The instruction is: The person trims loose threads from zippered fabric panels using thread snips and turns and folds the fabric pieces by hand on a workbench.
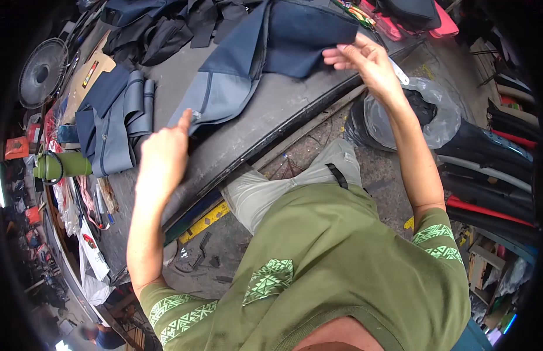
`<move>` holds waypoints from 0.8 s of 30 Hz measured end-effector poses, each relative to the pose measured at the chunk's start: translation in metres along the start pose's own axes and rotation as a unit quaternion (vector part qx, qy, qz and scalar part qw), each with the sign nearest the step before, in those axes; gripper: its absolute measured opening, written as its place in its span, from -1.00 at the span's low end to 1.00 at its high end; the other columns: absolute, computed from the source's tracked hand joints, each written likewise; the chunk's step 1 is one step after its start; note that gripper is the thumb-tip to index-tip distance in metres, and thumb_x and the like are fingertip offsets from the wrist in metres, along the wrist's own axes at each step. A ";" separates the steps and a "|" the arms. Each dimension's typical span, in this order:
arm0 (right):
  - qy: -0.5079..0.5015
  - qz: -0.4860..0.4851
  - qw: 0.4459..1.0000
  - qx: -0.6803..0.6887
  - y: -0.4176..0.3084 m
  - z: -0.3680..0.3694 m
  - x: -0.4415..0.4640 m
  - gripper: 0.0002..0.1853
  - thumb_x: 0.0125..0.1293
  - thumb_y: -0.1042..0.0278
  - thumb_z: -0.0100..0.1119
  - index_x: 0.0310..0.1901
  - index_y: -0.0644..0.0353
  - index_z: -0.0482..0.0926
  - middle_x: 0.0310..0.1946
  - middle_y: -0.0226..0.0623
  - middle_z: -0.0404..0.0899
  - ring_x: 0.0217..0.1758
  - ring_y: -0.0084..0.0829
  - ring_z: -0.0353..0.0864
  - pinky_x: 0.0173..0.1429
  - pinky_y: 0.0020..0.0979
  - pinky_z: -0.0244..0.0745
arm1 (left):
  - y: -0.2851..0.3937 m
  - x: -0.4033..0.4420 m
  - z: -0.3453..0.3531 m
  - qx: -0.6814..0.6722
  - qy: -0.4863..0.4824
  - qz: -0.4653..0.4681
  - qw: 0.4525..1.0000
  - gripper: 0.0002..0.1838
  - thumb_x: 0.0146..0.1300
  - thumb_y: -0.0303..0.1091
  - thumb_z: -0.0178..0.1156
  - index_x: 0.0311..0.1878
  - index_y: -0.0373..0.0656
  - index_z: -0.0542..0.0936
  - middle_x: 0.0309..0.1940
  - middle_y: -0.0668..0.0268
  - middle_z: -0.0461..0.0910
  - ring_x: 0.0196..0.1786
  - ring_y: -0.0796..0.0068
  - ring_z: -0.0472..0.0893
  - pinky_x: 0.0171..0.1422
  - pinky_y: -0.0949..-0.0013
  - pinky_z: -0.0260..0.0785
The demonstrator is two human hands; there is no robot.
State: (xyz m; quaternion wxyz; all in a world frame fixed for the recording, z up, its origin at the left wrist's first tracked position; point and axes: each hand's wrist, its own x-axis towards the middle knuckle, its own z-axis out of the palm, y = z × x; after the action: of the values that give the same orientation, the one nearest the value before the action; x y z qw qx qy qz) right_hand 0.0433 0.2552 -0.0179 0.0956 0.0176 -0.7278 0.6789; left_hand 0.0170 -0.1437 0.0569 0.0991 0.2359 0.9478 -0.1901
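Observation:
A long panel of blue-grey fabric (230, 88) with dark navy sections lies across the worktable, partly raised and folded. My left hand (161, 159) is closed at its near grey end, one digit stretched along the edge; the thumb side is partly hidden. My right hand (368, 64) is at the panel's navy far end (306, 35), its fingers loosely extended beside the edge. Just behind my right wrist a white object (399, 72) shows; its kind is hidden. To the left lie folded grey and navy fabric pieces (116, 123).
Black fabric pieces (166, 41) cover the back of the dark worktable (172, 76). A green bottle (64, 166) and a fan (43, 72) stand at the left. Beyond the table's front edge is a bin lined with clear plastic (388, 120); rolled materials (488, 196) are stacked at the right.

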 end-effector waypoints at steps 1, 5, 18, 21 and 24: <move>0.012 -0.013 1.000 0.004 0.000 -0.004 0.002 -0.71 0.59 0.30 0.14 0.19 0.26 0.62 -0.06 -0.09 0.80 -0.04 -0.35 0.82 0.08 -0.40 0.67 | -0.008 -0.005 -0.009 -0.014 0.059 0.006 0.998 -0.20 0.14 -0.72 0.09 0.49 0.08 0.48 -0.11 -0.05 0.74 -0.10 -0.05 0.78 0.05 -0.02 0.65; 0.036 -0.039 0.997 0.054 -0.004 -0.024 0.008 -0.69 0.56 0.34 0.09 0.17 0.34 0.61 0.19 -0.05 0.69 0.22 -0.17 0.73 0.25 -0.21 0.62 | -0.051 -0.004 -0.042 -0.061 0.237 0.020 0.969 -0.21 0.17 -0.75 -0.06 0.40 0.21 0.60 0.15 0.10 0.71 0.07 0.04 0.75 0.21 0.05 0.60; 0.031 0.007 0.999 0.027 0.034 -0.031 0.009 -0.74 0.46 0.30 0.35 0.05 0.26 0.71 -0.08 -0.38 0.72 -0.04 -0.59 0.65 0.15 -0.51 0.52 | -0.159 0.030 0.040 0.082 0.324 0.085 0.939 -0.17 0.11 -0.74 -0.01 0.42 0.24 0.60 0.48 0.26 0.47 0.57 0.14 0.36 0.64 0.02 0.12; -0.013 0.009 1.000 0.012 0.043 -0.017 0.009 -0.70 0.41 0.40 0.38 0.14 0.22 0.70 -0.03 -0.34 0.74 -0.02 -0.63 0.67 0.17 -0.52 0.55 | -0.150 0.015 0.060 0.018 0.188 0.076 0.979 -0.36 0.20 -0.49 0.18 0.38 0.21 0.63 0.50 0.27 0.46 0.59 0.12 0.33 0.64 -0.01 0.12; 0.020 0.021 0.997 -0.064 0.053 -0.015 0.019 -0.63 0.39 0.46 0.35 0.21 0.19 0.66 0.03 -0.29 0.71 -0.01 -0.62 0.68 0.14 -0.52 0.58 | -0.120 0.003 0.053 -0.090 0.122 0.062 0.987 -0.14 -0.16 0.32 0.57 0.20 -0.02 0.75 0.50 0.21 0.46 0.62 0.07 0.29 0.66 -0.06 0.08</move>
State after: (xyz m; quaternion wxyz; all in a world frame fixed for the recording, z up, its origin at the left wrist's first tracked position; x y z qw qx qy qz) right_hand 0.0181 0.2765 -0.0662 0.0969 -0.0176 -0.7681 0.6327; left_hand -0.0383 -0.2619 0.0458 0.0154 0.3061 0.9495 -0.0676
